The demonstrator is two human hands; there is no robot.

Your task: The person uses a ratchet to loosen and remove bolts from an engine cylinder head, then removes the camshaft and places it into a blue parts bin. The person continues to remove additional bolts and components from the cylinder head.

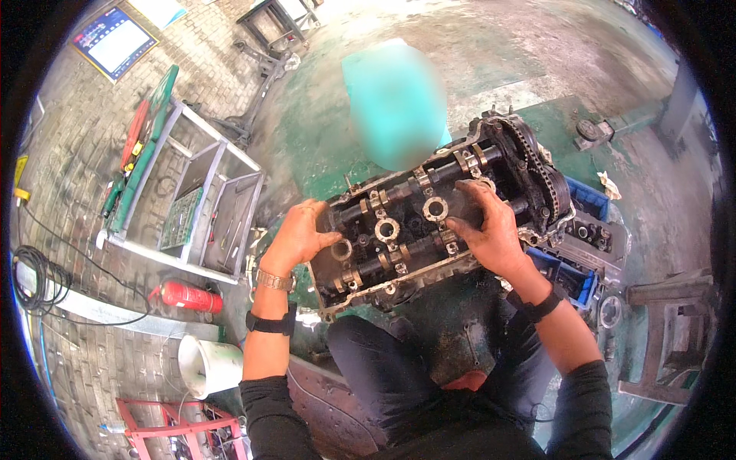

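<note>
An engine cylinder head [414, 253] lies in front of me above my knees, its top uncovered. Two dark camshafts [366, 211] run along it under metal bearing caps, with round spark plug tubes [435, 208] between them. At its right end a timing chain [538, 165] loops over the sprockets. My left hand [297, 234] is at the left end, thumb and fingers apart, thumb near the leftmost tube. Over the right half, my right hand [491, 234] is spread in a curve above the tubes. Some fingertips are hard to make out against the dark metal.
Blue crates [563, 276] and a grey metal engine part [594, 241] lie at the right, near a metal stand [667, 337]. A tool cart [180, 192], fire extinguisher [188, 295] and white bucket [207, 366] stand left. A blurred turquoise shape [399, 103] is beyond the engine.
</note>
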